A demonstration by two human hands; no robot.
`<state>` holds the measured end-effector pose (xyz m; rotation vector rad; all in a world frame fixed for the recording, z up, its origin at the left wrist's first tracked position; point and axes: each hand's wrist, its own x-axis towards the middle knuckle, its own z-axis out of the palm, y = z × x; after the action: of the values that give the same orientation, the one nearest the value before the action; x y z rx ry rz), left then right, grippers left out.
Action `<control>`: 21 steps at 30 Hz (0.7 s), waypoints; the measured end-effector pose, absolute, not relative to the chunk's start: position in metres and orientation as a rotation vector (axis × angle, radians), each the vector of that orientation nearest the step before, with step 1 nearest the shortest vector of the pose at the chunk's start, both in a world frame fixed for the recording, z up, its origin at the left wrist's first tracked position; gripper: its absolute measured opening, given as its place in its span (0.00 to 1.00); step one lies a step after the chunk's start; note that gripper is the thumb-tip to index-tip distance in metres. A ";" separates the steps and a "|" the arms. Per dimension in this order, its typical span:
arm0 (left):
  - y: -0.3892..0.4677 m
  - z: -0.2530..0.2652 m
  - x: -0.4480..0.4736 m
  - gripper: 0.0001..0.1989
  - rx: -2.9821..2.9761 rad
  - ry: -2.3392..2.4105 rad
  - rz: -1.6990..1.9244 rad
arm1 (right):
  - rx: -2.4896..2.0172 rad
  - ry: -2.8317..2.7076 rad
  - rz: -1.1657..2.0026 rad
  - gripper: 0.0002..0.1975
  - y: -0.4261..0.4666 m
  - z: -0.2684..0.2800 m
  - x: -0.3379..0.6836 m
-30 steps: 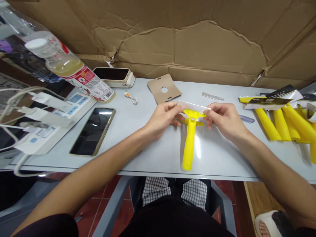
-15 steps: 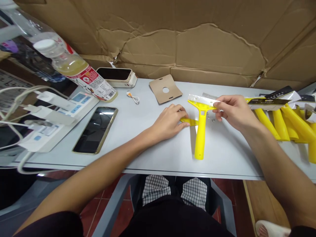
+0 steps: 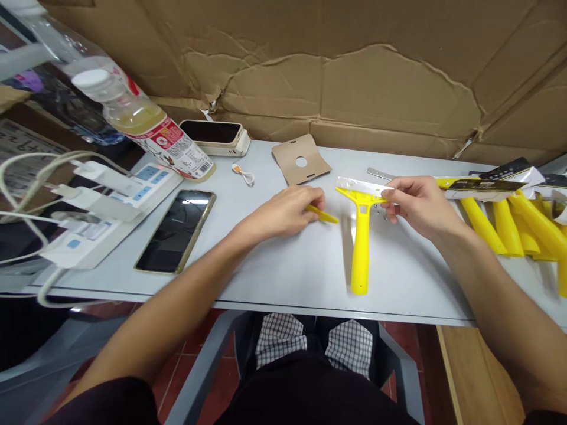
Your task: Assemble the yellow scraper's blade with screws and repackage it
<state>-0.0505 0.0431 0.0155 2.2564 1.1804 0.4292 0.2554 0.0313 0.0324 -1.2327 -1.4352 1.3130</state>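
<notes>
Far left: white power strip (image 3: 113, 236) with white plugs (image 3: 106, 176) and cables. Bottle of yellowish liquid (image 3: 166, 139) tilts in view just behind it, dark phone (image 3: 175, 232) lies flat on the grey table (image 3: 283, 271) to its right. Behind the phone, against the cardboard wall (image 3: 336, 88): second phone (image 3: 212, 131) in a pale case. Then short white cable (image 3: 245, 175) with orange tip, and brown card (image 3: 292, 168) with a round hole.

Left hand (image 3: 292, 209) next, near mid-table: fingers curled, gripping one end of small yellow piece (image 3: 326, 216), free end pointing right. Can't tell if it touches the table. Right of that, apart from it: yellow T-shaped handle (image 3: 361, 242), grip end toward the person, shiny strip (image 3: 361, 186) across its head. Right hand (image 3: 414, 200) pinches the right end of head and strip, thumb on top. Can't tell if the grip end rests on the table.

Metal strip (image 3: 380, 173) lies just behind those fingers, partly hidden. Far right: packaged scraper (image 3: 482, 188) over a pile of yellow handles (image 3: 485, 227)
</notes>
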 end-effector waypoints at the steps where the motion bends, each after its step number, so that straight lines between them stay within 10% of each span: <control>1: 0.045 0.019 -0.051 0.05 2.230 1.228 0.473 | -1.231 -1.435 1.316 0.13 0.031 0.032 0.255; 8: 0.041 0.044 -0.046 0.19 1.692 1.181 1.136 | -1.265 -1.504 1.318 0.12 0.026 0.029 0.247; 21: 0.024 0.030 -0.027 0.12 1.887 0.905 0.860 | -1.198 -1.648 1.432 0.12 0.012 0.018 0.233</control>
<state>-0.0266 0.0236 0.0302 1.8873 0.9047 0.8596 0.2327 0.0123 0.0179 -1.1982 -1.6477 1.4323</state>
